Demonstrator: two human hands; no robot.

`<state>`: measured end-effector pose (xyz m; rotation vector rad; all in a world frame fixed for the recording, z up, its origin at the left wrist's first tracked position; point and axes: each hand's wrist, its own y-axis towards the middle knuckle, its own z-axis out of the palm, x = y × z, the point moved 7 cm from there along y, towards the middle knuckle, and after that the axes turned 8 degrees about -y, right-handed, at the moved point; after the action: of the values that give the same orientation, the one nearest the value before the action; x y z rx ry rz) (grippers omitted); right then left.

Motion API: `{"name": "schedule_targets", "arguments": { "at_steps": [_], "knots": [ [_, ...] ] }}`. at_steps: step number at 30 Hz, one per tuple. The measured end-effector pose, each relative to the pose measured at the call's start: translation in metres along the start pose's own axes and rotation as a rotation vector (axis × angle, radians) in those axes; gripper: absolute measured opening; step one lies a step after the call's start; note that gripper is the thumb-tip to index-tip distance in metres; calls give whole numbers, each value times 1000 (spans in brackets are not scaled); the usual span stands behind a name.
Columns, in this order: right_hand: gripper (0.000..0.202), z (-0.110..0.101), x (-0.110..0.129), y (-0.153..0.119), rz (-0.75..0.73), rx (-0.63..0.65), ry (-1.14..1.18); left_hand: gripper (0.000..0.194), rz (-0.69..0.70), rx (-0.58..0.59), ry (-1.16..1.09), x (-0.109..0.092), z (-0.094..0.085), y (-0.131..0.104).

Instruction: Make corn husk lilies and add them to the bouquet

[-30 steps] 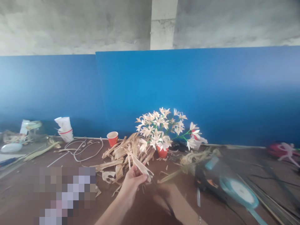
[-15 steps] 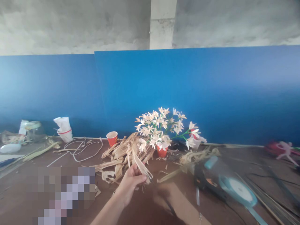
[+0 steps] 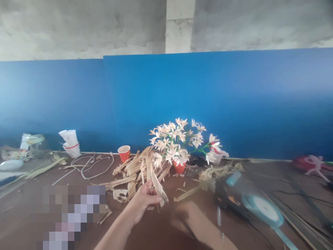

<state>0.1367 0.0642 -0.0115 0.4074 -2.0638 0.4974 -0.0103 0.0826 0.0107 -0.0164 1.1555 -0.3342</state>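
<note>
My left hand (image 3: 146, 198) is closed, its thumb and fingers pinching a pale dried corn husk (image 3: 157, 185) that stands up and bends over to the right. Just right of it, low over the table, my right hand (image 3: 183, 213) is smeared by motion. A dark shape shows beneath that hand, too blurred to name, and its fingers cannot be made out. Behind my left hand lies a heap of tan dried husks (image 3: 132, 168). White husk-like flowers (image 3: 173, 139) on green stems stand in a red paper cup (image 3: 179, 168) beyond both hands.
Another red cup (image 3: 124, 153) and a looped white cable (image 3: 97, 173) are at the back left, near white cups (image 3: 72, 147). On the right lie a roll of light-blue ribbon (image 3: 264, 210), a blurred black tool (image 3: 229, 201) and thin rods. A blue panel (image 3: 195, 90) rises behind the table.
My left hand has shifted slightly left, and the husk in it has turned, its strips now looking closer together. The right hand stays in about the same place, still blurred.
</note>
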Motion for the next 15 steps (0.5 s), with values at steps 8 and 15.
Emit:
{"name": "schedule_targets", "arguments": {
  "at_steps": [8, 15],
  "knots": [
    [19, -1, -3, 4, -22, -51, -48, 42, 41, -65, -21, -4, 0, -3],
    [18, -7, 4, 5, -71, -138, -39, 20, -5, -145, 73, 11, -8, 3]
  ]
}}
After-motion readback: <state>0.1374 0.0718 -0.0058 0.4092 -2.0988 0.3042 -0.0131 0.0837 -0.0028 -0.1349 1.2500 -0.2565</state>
